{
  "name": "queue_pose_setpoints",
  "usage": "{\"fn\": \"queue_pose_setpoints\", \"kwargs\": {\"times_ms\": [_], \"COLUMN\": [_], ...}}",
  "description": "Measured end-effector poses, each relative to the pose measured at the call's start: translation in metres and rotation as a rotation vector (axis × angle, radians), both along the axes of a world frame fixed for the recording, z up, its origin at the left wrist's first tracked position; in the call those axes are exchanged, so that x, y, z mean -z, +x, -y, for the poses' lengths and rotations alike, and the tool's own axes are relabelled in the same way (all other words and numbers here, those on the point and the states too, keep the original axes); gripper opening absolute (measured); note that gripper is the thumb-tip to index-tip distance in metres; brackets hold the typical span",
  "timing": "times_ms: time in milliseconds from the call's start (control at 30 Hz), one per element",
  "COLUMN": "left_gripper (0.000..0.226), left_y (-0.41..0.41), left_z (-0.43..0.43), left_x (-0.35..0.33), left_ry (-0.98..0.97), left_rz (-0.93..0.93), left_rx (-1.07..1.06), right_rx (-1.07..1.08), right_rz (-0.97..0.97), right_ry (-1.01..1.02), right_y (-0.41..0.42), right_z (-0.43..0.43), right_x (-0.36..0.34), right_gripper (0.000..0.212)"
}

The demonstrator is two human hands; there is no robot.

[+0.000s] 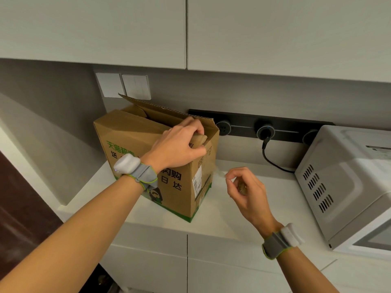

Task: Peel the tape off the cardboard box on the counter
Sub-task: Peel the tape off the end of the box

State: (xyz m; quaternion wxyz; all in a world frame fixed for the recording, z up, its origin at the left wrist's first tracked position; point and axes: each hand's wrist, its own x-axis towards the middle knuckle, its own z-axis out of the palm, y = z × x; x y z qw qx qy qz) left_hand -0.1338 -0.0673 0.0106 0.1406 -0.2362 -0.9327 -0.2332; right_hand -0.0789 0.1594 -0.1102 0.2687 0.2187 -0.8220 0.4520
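**One box, flaps up, tape in hand**

One cardboard box (131, 132) stands left of centre on the table (243, 218), toward the far wall. It's brown with green and black print, a green band at the base, one white label (196, 180) on its right face, and its top flaps raised. The left grip (179, 144) curls round a flap at the box's top right corner. The right grip (248, 194), just right of the box, closes round a crumpled wad of tape (241, 187). Far right: three sockets (265, 131) on one black rail (243, 126), and one microwave (349, 176).

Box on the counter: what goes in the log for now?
left hand: grips cardboard box flap | right hand: pinches tape beside box | box: upright on counter, top open
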Motion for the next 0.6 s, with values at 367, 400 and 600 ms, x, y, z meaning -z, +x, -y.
{"fn": "queue_pose_setpoints", "kwargs": {"times_ms": [367, 400, 600], "left_gripper": [0.024, 0.022, 0.025], "left_y": [0.008, 0.012, 0.044], "left_z": [-0.013, -0.014, -0.026], "left_x": [0.008, 0.01, 0.004], "left_ry": [0.305, 0.355, 0.467], "left_rz": [-0.218, -0.278, -0.489], "left_rx": [0.085, 0.097, 0.106], "right_rx": [-0.083, -0.087, -0.112], "right_rz": [0.32, 0.317, 0.242], "right_ry": [-0.566, -0.575, -0.572], "right_y": [0.016, 0.017, 0.022], "right_z": [0.022, 0.023, 0.02], "right_x": [-0.054, -0.058, -0.078], "right_gripper": [0.016, 0.019, 0.027]}}
